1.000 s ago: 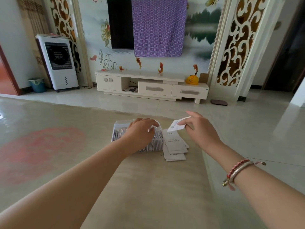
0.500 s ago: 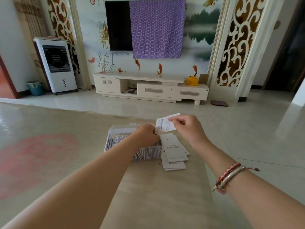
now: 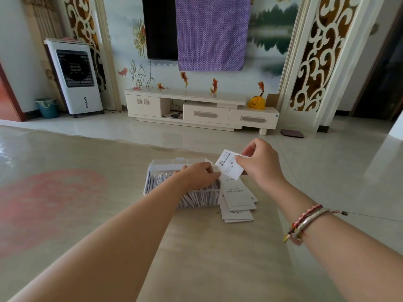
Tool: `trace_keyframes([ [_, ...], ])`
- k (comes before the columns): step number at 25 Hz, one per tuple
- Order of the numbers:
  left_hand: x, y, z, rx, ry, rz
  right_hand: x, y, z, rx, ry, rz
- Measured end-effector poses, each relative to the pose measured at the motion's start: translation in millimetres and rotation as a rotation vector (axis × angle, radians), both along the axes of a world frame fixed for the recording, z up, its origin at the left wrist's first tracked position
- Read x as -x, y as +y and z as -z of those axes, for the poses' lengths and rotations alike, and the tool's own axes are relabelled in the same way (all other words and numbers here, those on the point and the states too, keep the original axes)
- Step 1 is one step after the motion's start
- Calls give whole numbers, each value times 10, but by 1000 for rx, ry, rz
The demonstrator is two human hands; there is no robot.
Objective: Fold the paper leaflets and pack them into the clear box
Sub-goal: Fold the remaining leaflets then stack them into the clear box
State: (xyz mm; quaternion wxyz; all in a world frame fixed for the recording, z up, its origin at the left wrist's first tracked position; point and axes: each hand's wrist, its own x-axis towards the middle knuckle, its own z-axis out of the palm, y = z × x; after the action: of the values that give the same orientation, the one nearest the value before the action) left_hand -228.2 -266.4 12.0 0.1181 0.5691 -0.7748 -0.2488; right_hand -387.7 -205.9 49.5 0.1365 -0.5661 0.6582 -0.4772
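Observation:
A clear box (image 3: 161, 169) stands on the beige mat, packed with several upright folded white leaflets (image 3: 196, 198). My left hand (image 3: 197, 175) lies over the box's right end, its fingers curled down onto the packed leaflets. Just above the box's right corner my right hand (image 3: 262, 165) pinches a small folded leaflet (image 3: 229, 167) by its right edge. That leaflet's left edge meets my left fingertips. To the right of the box a loose stack of flat leaflets (image 3: 238, 200) lies on the mat.
The mat (image 3: 207, 258) ends in a wavy far edge, with glossy tile floor (image 3: 327, 171) beyond and to the right. A low white TV cabinet (image 3: 202, 110), an air cooler (image 3: 75, 77) and a blue bucket (image 3: 46, 107) stand by the far wall.
My right hand has carried the folded leaflet left and slightly up, from beside the flat stack to my left fingertips over the box's right end. My left hand has stayed on the box.

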Motion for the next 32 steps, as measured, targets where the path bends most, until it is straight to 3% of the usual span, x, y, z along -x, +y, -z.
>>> trace_keyframes([
  [15,-84,-98,106,-32,52,-38,-295,-85,-19,70,313,-344],
  [18,-78,-98,94,-20,60,-22,-330,-74,8,128,278,-397],
  [26,-83,-57,65,-23,57,-12,-290,-158,103,77,544,-346],
  [32,-61,9,15,-30,50,-5,-335,-222,187,109,584,-313],
])
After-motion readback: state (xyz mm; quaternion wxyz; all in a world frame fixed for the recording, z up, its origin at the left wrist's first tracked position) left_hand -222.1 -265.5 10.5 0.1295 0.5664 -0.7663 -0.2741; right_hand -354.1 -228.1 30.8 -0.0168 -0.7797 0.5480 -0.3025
